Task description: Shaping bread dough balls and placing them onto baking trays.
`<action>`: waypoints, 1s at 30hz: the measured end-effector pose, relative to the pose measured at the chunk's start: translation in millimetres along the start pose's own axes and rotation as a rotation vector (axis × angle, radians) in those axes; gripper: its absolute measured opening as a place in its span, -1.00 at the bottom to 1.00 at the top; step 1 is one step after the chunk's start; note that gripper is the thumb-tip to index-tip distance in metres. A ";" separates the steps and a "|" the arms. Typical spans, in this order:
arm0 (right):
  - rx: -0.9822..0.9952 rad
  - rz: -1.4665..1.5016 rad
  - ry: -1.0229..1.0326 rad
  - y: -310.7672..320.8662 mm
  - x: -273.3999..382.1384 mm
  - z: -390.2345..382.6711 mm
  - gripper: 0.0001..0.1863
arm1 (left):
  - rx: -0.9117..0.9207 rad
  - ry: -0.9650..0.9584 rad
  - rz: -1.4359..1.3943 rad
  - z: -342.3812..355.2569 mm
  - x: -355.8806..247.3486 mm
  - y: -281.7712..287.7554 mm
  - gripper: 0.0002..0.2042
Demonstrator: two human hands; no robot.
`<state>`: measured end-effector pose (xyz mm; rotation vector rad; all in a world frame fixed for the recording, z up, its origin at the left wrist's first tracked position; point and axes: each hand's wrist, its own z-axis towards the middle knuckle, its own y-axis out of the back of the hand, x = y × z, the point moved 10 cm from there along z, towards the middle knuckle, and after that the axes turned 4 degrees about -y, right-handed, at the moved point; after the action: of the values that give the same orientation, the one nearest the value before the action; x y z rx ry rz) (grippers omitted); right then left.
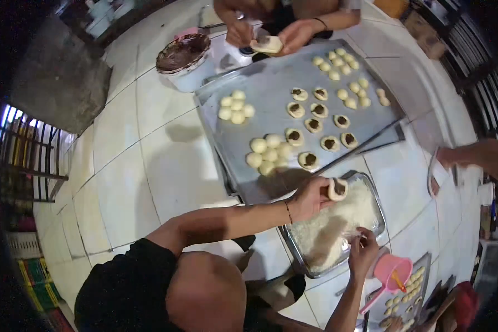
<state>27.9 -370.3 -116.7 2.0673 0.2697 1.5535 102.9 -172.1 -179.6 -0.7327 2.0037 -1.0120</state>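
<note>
My left hand [310, 198] grips a flattened piece of dough [337, 189] with dark brown filling on it, above the near edge of a big metal tray. Below it is a smaller rectangular tray [382, 213] spread with pale, fine shreds or crumbs [354, 207]. Over this tray's right side, my right hand [363, 252] has its fingers drawn together around something small and pale that I cannot make out. On the big tray [260, 86] lie several dough rounds topped with dark filling [314, 125] and clusters of plain dough balls [268, 152].
A white tub [196, 77] smeared with dark brown filling stands at the far left. Across the tray, another person's hands [296, 36] hold a filled dough piece [267, 45]. A pink dipper [393, 268] and another tray of dough balls [404, 301] are at lower right. Another person's foot [448, 157] rests at right.
</note>
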 end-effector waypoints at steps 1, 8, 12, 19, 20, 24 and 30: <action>0.003 0.091 -0.003 4.6 1.1 -0.7 -0.74 | 0.026 0.058 -0.056 1.1 18.3 3.9 -0.56; 0.112 -0.029 -0.012 10.3 -14.0 5.6 -0.75 | -0.129 0.117 0.108 -1.0 61.2 -5.2 -0.52; 0.059 -0.007 0.054 3.9 30.6 5.5 -0.72 | -0.061 0.174 0.042 -3.7 74.6 -4.4 -0.61; -0.125 -0.312 0.290 -17.7 89.0 -18.6 -0.70 | 0.077 -0.006 0.686 -17.1 60.8 -26.7 -0.71; -0.130 -0.299 0.292 -17.7 94.2 -21.4 -0.70 | 0.089 -0.041 0.722 -17.5 57.1 -26.5 -0.70; 0.030 0.224 0.055 -11.3 56.3 -14.0 -0.65 | 0.135 0.045 0.580 -24.3 48.2 -39.3 -0.61; -0.028 0.092 0.297 -2.1 63.4 -26.6 -0.59 | 0.296 0.300 0.861 -28.9 34.7 -66.2 -0.45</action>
<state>23.4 -331.5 -60.1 1.8467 0.2613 1.9099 69.9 -221.0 -125.4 0.4537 2.0309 -0.8666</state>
